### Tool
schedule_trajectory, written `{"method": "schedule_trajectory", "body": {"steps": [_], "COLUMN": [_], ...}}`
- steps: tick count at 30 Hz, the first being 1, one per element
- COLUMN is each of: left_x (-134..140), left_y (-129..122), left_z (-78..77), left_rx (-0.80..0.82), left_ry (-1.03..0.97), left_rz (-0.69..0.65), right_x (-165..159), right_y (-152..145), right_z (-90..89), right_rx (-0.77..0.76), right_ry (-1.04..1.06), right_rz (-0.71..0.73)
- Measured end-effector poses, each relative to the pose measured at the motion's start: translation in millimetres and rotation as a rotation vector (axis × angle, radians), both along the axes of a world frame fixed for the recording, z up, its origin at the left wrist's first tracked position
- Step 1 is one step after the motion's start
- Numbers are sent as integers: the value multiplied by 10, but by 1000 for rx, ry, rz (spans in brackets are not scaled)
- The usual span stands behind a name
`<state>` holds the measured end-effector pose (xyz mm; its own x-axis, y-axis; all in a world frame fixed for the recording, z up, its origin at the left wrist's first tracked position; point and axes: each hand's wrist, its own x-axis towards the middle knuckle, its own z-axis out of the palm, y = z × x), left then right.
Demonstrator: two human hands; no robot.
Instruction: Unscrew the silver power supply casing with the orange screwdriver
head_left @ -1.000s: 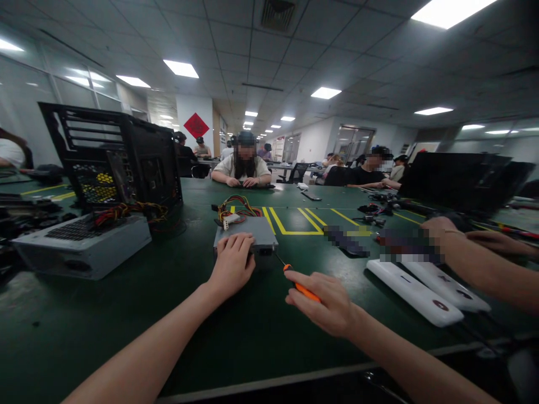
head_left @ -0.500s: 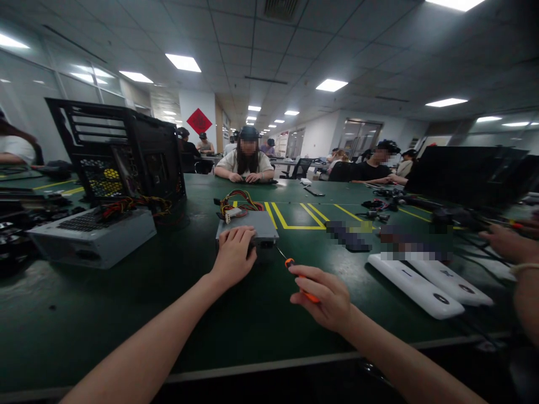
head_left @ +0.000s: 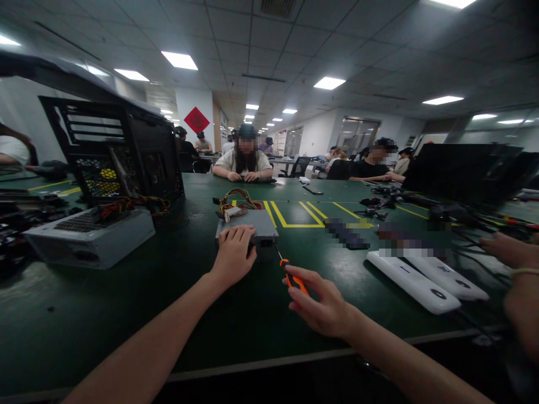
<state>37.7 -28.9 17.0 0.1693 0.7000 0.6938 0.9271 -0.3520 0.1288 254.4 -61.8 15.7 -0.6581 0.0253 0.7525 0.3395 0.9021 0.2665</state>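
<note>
A grey computer power supply [head_left: 263, 220] lies on the green table in front of me, its bundle of coloured wires [head_left: 240, 201] at the back. My left hand [head_left: 236, 247] grips its near left part, fingers over the top and thumb down the front face. In my right hand [head_left: 318, 300] is an orange and black screwdriver [head_left: 298, 284], held between thumb and fingers. Its thin shaft points up at the right end of the front face, beside the power socket [head_left: 266, 243]. Whether the tip touches a screw is too small to tell.
On the left, a second power supply [head_left: 90, 238] stands before a black computer case [head_left: 158, 151]. White oblong devices [head_left: 412, 282] lie to the right, near another person's hand [head_left: 511, 249] and a dark monitor [head_left: 458, 171]. A person [head_left: 244, 160] sits opposite.
The screwdriver has swung more upright, its tip nearer the power supply's right corner, and my right hand has shifted slightly left. A dark blurred shape has appeared above the case. My left hand stays put.
</note>
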Motion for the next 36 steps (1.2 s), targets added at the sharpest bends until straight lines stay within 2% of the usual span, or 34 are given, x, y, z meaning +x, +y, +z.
{"method": "schedule_trajectory", "body": {"steps": [4,7,14,18,23,28,33,36], "left_x": [3,3,2,-3,-4,-3,3,5], "left_y": [-4,-11,-11,-8,-11,-8,-13,-20], "left_z": [5,15,21,21,16,9,21,25], "left_rx": [1,-1,-7,-4,-6,-6,-12,-12], "left_ry": [-9,-13,-6,-2,6,9,5,4], "left_rz": [-5,-3,-5,-2,1,5,6,3], "right_x": [-18,-7,-28,-37,-35,-8,-6,-31], "right_y": [10,44,57,69,45,46,52,19], "right_z": [19,7,-52,-43,3,-14,-4,17], "right_rx": [172,276,156,199,257,224,266,248], "right_ry": [45,67,-45,-29,54,30,39,26], "right_rz": [-111,-144,-223,-188,-261,-149,-195,-160]}}
